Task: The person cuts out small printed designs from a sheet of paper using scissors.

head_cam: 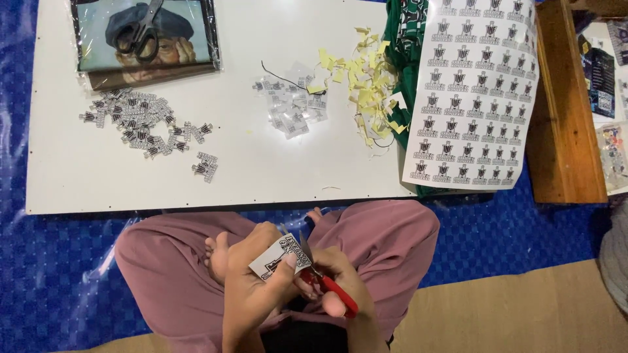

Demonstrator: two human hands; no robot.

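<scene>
**Scissors at work on a small printed cutout**

Closest in, at 6 o'clock, the left hand (252, 274) pinches a small printed cutout (280, 257) between thumb and fingers. Just right of it, the right hand (337, 278) is closed around red-handled scissors (327, 281), blades touching the cutout's edge. On the white board (78, 176), cut stickers (144, 124) lie at 11 o'clock, yellow paper scraps (366, 78) at 12, a sticker sheet (471, 91) at 1.
</scene>
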